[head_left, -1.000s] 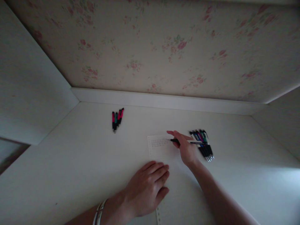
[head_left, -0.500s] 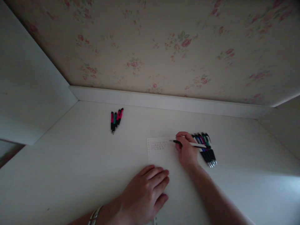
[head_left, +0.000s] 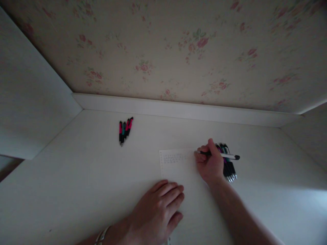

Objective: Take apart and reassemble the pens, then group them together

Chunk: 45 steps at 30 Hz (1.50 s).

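The right hand (head_left: 211, 165) is clamped on a white-barrelled pen (head_left: 228, 156), its fingers and thumb closed round the black grip at the upper right of the hole-punched loose-leaf sheet (head_left: 189, 180). The pen's long axis runs nearly crosswise to the sheet: writing end to the left, black-ended tail to the right, reaching past the sheet and over a row of pens (head_left: 232, 168). The point sits just right of the handwriting (head_left: 175, 158) in the sheet's upper part; whether it touches the paper cannot be determined. The right hand is plainly the nearer to this writing. The left hand (head_left: 158, 209) lies palm down across the sheet's lower left edge, fingers extended and close together, thumb a little apart, gripping nothing visible. The row of pens lies right of the sheet, partly hidden by the right hand, so its count is not established. A second group of pens (head_left: 124, 131), red and teal with black grips, lies beyond the sheet and to its left, well apart from both hands.
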Each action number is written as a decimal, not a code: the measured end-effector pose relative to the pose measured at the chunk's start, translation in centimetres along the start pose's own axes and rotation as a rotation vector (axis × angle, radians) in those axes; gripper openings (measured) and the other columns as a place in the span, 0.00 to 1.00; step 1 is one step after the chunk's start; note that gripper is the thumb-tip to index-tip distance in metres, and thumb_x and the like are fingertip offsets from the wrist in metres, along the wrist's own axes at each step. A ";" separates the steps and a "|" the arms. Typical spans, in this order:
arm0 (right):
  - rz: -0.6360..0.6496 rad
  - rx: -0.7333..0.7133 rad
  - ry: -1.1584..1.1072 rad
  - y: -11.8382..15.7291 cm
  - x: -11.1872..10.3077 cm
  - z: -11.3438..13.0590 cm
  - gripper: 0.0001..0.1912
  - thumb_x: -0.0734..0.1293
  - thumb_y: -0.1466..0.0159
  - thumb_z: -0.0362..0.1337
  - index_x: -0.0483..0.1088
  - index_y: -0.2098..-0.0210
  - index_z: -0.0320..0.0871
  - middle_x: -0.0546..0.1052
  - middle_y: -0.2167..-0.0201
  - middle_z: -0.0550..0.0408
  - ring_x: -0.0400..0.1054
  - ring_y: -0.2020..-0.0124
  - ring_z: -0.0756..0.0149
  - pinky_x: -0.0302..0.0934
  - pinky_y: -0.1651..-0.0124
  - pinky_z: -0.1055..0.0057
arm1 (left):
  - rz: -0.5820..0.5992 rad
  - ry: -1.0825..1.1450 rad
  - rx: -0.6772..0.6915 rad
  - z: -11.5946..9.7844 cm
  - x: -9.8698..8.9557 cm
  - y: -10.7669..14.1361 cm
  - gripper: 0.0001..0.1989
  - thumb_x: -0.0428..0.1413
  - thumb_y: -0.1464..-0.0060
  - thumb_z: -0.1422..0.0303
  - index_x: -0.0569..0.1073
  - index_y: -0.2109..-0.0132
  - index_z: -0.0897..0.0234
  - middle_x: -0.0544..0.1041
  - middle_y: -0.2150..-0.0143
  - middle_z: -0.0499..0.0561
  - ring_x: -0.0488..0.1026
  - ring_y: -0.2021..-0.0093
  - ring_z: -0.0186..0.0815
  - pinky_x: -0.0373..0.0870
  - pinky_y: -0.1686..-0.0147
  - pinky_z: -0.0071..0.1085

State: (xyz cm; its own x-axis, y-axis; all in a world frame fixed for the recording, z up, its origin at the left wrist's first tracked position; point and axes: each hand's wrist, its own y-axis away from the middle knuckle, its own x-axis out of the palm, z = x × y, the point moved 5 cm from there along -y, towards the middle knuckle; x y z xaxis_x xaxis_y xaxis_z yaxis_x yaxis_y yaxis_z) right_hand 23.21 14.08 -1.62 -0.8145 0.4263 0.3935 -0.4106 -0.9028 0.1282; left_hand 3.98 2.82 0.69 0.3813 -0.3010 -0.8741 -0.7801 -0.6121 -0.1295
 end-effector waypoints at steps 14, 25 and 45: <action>0.226 -0.071 0.923 1.8 2.4 -0.4 0.09 0.62 0.46 0.34 0.65 0.82 0.45 0.65 0.87 0.61 0.58 0.82 0.68 0.51 0.78 0.72 | 0.013 0.001 -0.029 0.0 -0.1 0.1 0.19 0.46 0.31 0.61 0.66 0.38 0.62 0.69 0.35 0.48 0.64 0.36 0.39 0.50 0.33 0.43; 0.209 -0.127 0.992 2.1 2.9 -0.4 0.09 0.61 0.47 0.37 0.63 0.83 0.45 0.63 0.86 0.62 0.58 0.80 0.68 0.49 0.77 0.73 | 0.024 -0.016 -0.026 0.1 -0.1 0.0 0.20 0.44 0.30 0.60 0.65 0.37 0.61 0.68 0.35 0.47 0.63 0.36 0.37 0.48 0.32 0.41; 0.165 -0.142 1.001 2.1 2.6 -0.2 0.09 0.60 0.46 0.37 0.63 0.82 0.45 0.64 0.85 0.62 0.59 0.78 0.68 0.51 0.75 0.73 | 0.038 -0.003 -0.031 0.1 0.0 0.1 0.20 0.44 0.30 0.61 0.65 0.37 0.61 0.68 0.35 0.47 0.62 0.35 0.37 0.49 0.32 0.42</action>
State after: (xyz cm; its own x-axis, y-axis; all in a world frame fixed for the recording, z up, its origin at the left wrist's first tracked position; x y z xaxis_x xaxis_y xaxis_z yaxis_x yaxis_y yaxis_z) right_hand 20.12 13.31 -0.53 -0.8073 0.2081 -0.5522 -0.2542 -0.9671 0.0071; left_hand 3.86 2.79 0.63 0.3504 -0.3224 -0.8794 -0.7780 -0.6230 -0.0816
